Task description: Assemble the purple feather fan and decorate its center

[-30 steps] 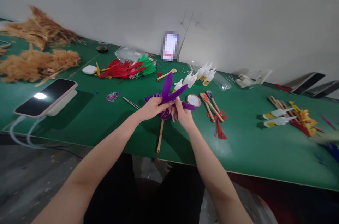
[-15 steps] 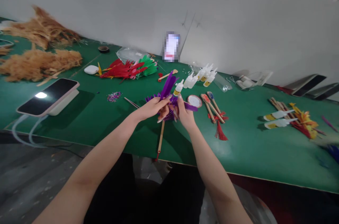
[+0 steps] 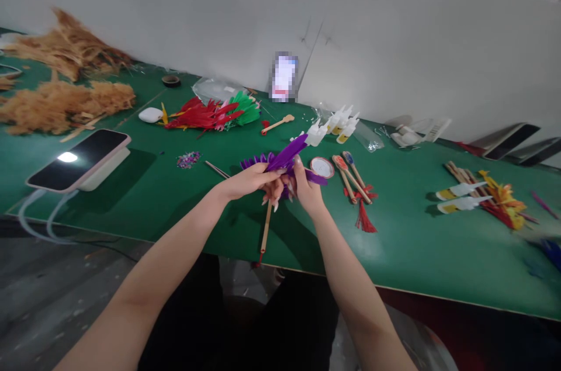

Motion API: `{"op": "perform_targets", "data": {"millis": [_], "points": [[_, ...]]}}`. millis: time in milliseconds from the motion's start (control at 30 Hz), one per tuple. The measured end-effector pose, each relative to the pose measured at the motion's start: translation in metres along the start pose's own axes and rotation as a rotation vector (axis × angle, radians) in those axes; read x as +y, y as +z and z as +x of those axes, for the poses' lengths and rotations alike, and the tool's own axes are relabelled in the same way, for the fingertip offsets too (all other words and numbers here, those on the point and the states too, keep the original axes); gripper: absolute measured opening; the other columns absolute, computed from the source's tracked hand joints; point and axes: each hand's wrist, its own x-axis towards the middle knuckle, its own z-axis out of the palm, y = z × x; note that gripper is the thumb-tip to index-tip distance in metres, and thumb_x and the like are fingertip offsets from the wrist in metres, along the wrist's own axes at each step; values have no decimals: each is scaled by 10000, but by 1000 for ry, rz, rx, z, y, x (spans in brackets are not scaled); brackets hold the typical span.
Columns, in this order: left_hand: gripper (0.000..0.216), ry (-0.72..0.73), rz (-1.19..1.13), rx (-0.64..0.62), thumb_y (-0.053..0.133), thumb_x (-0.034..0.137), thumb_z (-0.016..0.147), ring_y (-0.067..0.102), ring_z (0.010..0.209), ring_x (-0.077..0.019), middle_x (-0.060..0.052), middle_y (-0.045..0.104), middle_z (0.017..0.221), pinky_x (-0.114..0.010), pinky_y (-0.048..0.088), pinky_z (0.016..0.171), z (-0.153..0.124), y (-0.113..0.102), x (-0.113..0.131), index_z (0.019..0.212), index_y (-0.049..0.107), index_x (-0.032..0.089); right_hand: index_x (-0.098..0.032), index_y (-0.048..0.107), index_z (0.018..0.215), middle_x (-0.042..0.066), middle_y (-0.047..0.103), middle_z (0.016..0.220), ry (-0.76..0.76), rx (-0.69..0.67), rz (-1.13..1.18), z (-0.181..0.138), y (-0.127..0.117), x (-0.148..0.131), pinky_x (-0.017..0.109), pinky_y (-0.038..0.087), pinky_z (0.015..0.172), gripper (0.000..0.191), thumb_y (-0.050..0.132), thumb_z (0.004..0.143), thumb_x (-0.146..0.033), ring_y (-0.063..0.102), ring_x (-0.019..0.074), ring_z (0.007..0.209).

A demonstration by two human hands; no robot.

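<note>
Both hands meet over the table's middle around purple feathers (image 3: 287, 153). My left hand (image 3: 254, 180) is closed on them; one long feather leans up and to the right from its fingers. My right hand (image 3: 307, 187) is closed, thumb up, with another purple feather (image 3: 318, 177) sticking out to its right. Beneath the hands, more purple feathers fan out to the left. From under them a wooden stick (image 3: 266, 231) with a red cord end points toward the table's front edge. The fingers hide where the feathers and stick meet.
Glue bottles (image 3: 344, 128) stand behind my right hand, near a round white dish (image 3: 322, 167) and painted wooden sticks with a red tassel (image 3: 364, 219). Tweezers (image 3: 217, 169) and sequins (image 3: 188, 160) lie left. Red feathers (image 3: 197, 115) lie farther back; a phone (image 3: 81, 159) rests at left.
The long purple feather in my left hand has tipped from nearly upright to the right, now covering much of the glue bottle behind it. My right hand has hardly moved.
</note>
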Motion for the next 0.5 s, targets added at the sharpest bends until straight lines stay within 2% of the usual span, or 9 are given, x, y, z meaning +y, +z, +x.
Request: {"op": "perform_targets", "data": {"millis": [100, 200, 367, 500], "points": [[489, -5, -28, 23, 363, 458, 944, 585, 508, -114, -49, 601, 552, -204, 434, 446, 0, 2, 0, 642, 561, 127, -212, 412, 463, -62, 366, 338, -9, 22, -1, 0, -1, 0, 222, 305, 329, 574, 430, 865, -622, 358, 72, 314], [535, 7, 44, 80, 339, 503, 942, 549, 464, -99, -36, 570, 506, -201, 422, 443, 3, 5, -2, 598, 531, 140, -214, 407, 458, -54, 396, 341, -42, 14, -44, -1, 0, -3, 225, 326, 350, 573, 426, 875, -606, 385, 77, 332], [393, 72, 151, 216, 419, 413, 931, 491, 434, -78, 8, 531, 494, -202, 401, 455, 9, 5, -10, 637, 487, 161, -222, 396, 432, -51, 400, 318, -64, 21, -78, -3, 3, -8, 234, 347, 369, 582, 430, 886, -584, 397, 80, 316], [342, 79, 154, 228, 412, 383, 928, 480, 467, -82, 17, 521, 518, -215, 400, 487, 10, 3, -11, 664, 465, 174, -224, 402, 435, -52, 411, 321, -102, 71, -112, -2, 4, -10, 235, 348, 363, 576, 435, 877, -593, 390, 79, 308]]}}
